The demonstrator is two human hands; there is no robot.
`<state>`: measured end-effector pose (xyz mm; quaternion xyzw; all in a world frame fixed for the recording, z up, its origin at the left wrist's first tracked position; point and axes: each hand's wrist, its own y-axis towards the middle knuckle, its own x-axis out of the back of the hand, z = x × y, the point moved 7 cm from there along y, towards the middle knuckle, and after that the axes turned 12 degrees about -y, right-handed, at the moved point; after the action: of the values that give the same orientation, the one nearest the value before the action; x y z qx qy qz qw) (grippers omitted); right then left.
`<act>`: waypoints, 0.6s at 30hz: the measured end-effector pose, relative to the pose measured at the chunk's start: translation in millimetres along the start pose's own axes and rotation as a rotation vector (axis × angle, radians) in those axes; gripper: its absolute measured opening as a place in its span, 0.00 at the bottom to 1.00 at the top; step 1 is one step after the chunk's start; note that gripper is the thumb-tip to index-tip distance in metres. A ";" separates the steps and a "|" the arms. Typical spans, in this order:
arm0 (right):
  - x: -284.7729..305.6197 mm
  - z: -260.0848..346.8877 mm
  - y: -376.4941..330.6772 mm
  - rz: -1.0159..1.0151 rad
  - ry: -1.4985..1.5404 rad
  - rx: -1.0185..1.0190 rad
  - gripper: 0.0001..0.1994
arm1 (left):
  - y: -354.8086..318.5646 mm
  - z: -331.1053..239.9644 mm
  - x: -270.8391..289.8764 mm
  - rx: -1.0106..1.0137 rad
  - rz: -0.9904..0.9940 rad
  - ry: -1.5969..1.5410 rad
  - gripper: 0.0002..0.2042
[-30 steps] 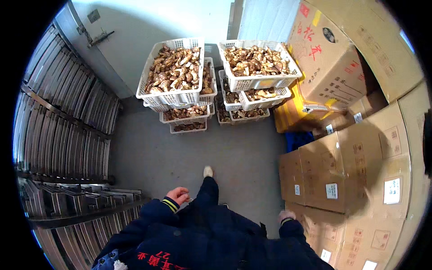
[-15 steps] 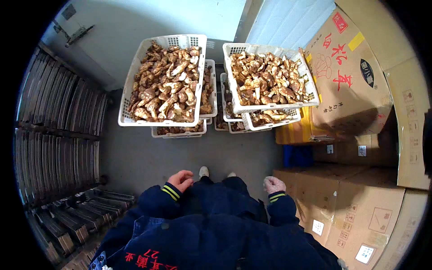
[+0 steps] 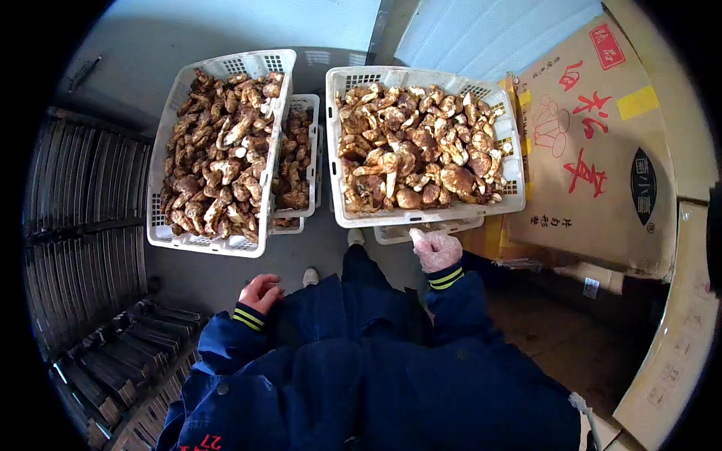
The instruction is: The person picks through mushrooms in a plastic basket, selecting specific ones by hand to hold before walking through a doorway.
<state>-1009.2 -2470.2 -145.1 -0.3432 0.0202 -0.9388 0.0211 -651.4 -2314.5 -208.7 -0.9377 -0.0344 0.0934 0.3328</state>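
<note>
My left hand [image 3: 261, 293] is bare and hangs low in front of my body, loosely curled with the fingers slightly apart and nothing in it. My right hand [image 3: 438, 250] wears a thin clear glove. Its fingers are folded in, its thumb sticks out, and I see nothing held. Just beyond it is the near edge of a white plastic crate [image 3: 436, 220] heaped with brown and cream mushrooms [image 3: 421, 150]. Whether the thumb touches a crate cannot be made out. A second white crate [image 3: 208, 246], also full of mushrooms [image 3: 222, 154], stands on the left.
More mushroom crates [image 3: 312, 154] stand lower down, partly hidden by the top ones. A large cardboard box [image 3: 594, 180] leans at the right, with further cartons [image 3: 669, 361] nearer me. Dark slatted stacks [image 3: 90, 180] line the left side. A pale wall [image 3: 316, 30] closes the far side.
I have stepped closer to the crates, which now look larger and nearer. My right hand has moved forward to the right crate's near side. The left hand stays low.
</note>
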 end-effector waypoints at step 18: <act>-92.2 82.8 77.0 0.466 -0.010 0.560 0.02 | 1.0 12.7 -22.8 -0.044 -0.208 -0.231 0.14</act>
<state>-883.4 -2544.0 -145.3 -0.3148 -0.1603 -0.8762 0.3279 -676.2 -2310.4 -215.6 -0.9193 -0.1715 0.1646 0.3137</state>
